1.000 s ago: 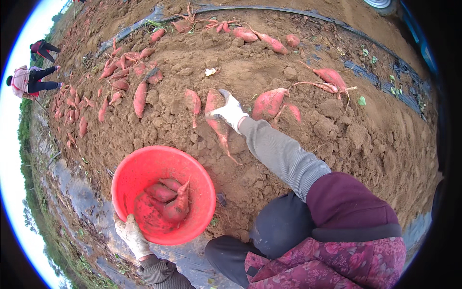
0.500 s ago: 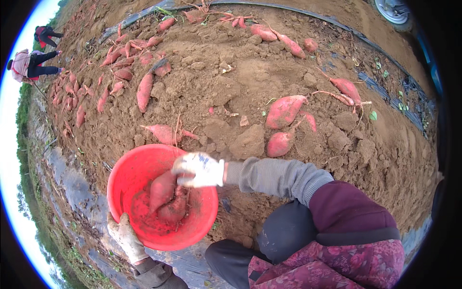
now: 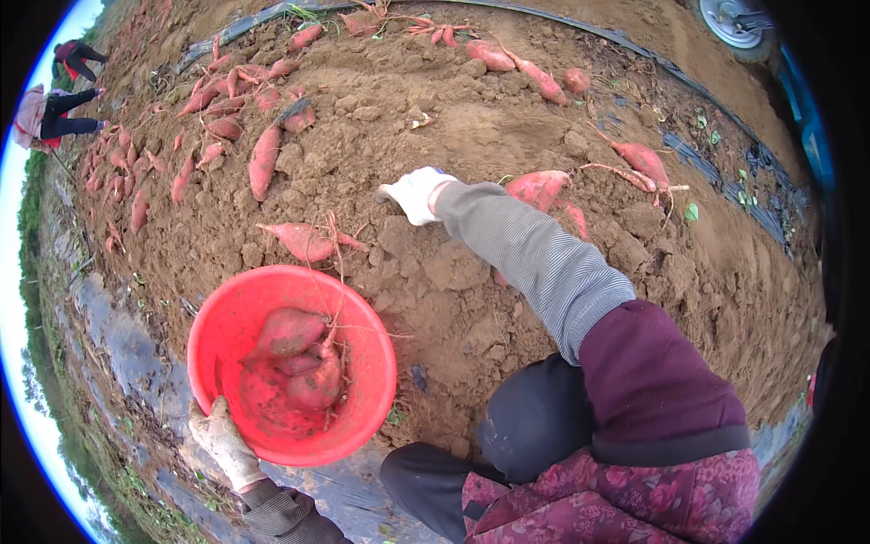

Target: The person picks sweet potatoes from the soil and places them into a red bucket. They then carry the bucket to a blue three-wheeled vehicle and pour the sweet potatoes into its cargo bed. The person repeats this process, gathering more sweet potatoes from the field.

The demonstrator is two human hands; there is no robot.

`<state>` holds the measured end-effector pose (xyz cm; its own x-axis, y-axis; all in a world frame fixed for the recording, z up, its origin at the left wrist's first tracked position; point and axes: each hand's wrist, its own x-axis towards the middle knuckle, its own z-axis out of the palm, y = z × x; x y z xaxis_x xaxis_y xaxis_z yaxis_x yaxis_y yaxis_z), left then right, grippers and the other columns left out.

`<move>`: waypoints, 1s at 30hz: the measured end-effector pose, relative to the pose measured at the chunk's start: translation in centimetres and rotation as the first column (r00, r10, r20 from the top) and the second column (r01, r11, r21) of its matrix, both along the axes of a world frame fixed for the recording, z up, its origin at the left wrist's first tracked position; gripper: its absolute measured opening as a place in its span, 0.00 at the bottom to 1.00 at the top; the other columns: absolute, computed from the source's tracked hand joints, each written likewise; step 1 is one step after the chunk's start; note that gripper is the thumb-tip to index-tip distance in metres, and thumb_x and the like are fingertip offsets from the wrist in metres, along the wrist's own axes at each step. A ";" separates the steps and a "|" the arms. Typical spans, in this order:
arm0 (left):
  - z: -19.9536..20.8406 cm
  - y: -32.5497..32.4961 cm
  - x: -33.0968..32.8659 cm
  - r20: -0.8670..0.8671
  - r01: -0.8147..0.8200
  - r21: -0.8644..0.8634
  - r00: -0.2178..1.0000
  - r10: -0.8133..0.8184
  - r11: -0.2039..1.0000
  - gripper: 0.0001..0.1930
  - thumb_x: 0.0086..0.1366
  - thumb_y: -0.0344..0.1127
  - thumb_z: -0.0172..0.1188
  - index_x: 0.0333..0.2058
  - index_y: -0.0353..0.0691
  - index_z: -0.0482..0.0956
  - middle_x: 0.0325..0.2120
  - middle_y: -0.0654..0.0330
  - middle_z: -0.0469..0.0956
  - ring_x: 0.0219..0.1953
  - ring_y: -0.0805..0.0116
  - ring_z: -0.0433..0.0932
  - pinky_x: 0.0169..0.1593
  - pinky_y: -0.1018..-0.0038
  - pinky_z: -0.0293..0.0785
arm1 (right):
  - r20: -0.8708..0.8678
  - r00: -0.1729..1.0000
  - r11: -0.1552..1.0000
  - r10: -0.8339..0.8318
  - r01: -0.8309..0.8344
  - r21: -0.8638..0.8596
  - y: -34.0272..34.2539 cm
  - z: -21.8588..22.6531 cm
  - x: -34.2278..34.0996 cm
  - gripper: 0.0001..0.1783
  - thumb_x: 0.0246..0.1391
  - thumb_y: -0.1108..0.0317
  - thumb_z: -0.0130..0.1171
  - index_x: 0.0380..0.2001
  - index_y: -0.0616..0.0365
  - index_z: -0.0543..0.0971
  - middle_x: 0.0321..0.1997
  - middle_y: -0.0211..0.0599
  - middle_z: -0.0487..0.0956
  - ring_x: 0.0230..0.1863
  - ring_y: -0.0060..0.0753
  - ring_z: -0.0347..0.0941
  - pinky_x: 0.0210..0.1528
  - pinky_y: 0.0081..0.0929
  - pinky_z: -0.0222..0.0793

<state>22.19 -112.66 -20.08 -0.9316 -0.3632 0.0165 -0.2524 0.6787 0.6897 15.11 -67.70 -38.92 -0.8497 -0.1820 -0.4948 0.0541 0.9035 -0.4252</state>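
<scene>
My left hand [image 3: 225, 442], in a dirty white work glove, grips the near left rim of a red plastic bucket [image 3: 384, 381]. Inside lie several sweet potatoes [image 3: 288, 333], one with long roots trailing over the rim. My right hand [image 3: 415, 195], in a white glove, reaches down to the soil beyond the bucket. Its fingers look drawn together, and whatever is under them is hidden. Close by, a sweet potato [image 3: 304, 241] with stringy roots lies just past the bucket. Another sweet potato [image 3: 538, 188] is partly covered by my right sleeve.
Many more sweet potatoes [image 3: 222, 100] lie along the soil ridge at the far left. Others [image 3: 642, 163] are scattered right. Black plastic film [image 3: 136, 344] covers ground at left. Two people [image 3: 68, 113] stand at far left. A wheel [image 3: 732, 23] shows at far right.
My right hand has left the sweet potatoes in the bucket and moved out to the soil, up and right. The sweet potatoes inside now lie free. The left hand keeps hold of the bucket.
</scene>
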 end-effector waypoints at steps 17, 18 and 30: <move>-0.6 -1.3 0.6 0.031 -0.008 -0.011 0.999 0.008 1.000 0.25 0.59 0.26 0.58 0.56 0.23 0.75 0.47 0.46 0.82 0.44 0.60 0.80 0.53 0.66 0.76 | 0.278 0.602 0.366 -0.749 0.724 -0.584 -1.8 -7.6 2.5 0.14 0.59 0.64 0.56 0.26 0.65 0.80 0.19 0.44 0.79 0.16 0.40 0.76 0.19 0.40 0.69; -0.6 -1.2 0.6 0.018 0.010 -0.003 1.000 -0.010 1.000 0.25 0.59 0.26 0.58 0.56 0.23 0.75 0.47 0.46 0.82 0.44 0.60 0.80 0.53 0.66 0.76 | 0.315 0.573 0.339 -0.756 0.755 -0.561 -1.9 -7.9 3.1 0.14 0.59 0.65 0.57 0.25 0.65 0.80 0.19 0.43 0.78 0.16 0.40 0.75 0.19 0.40 0.68; -0.4 -1.1 0.4 0.011 -0.030 0.071 1.000 0.029 0.997 0.23 0.62 0.26 0.58 0.57 0.25 0.74 0.48 0.48 0.81 0.45 0.62 0.79 0.53 0.67 0.76 | 0.389 0.703 0.088 -0.595 0.539 -0.838 2.4 2.1 19.8 0.06 0.55 0.78 0.59 0.34 0.65 0.84 0.21 0.30 0.78 0.24 0.18 0.73 0.25 0.20 0.68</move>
